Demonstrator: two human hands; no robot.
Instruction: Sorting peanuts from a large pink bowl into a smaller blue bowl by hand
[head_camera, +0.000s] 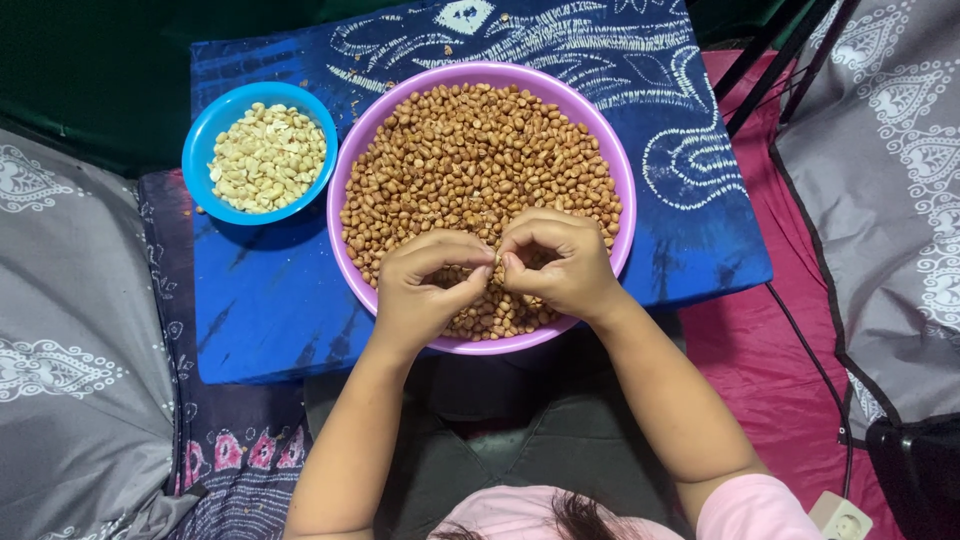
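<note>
Looking straight down from a head-worn camera, two bare hands meet over a wide, round purple plastic bowl (610, 150) heaped with small oval peanuts in brown, papery skins (470, 150). The left hand (425, 285) is curled, fingers bent inward, thumb and fingertips pinched together. The right hand (560, 265) is curled the same way, its fingertips touching those of the left. Between the two pinches sits a single pale nut (498, 268), gripped by both hands just above the heap at the near side of the bowl; it is too small to tell more about it.

To the left of the purple bowl, almost touching its rim, stands a smaller, round blue plastic bowl (200, 150) holding pale, cream-coloured peanuts without skins (268, 158), many split into halves. Both bowls rest on a flat surface covered with deep blue cloth (260, 300) patterned in white swirling tie-dye lines. A few loose crumbs lie on the cloth. Grey fabric with white ornamental print (70, 330) lies at the left and right edges, and smooth pink cloth (780, 370) lies at the lower right, crossed by a thin black cable (815, 365).
</note>
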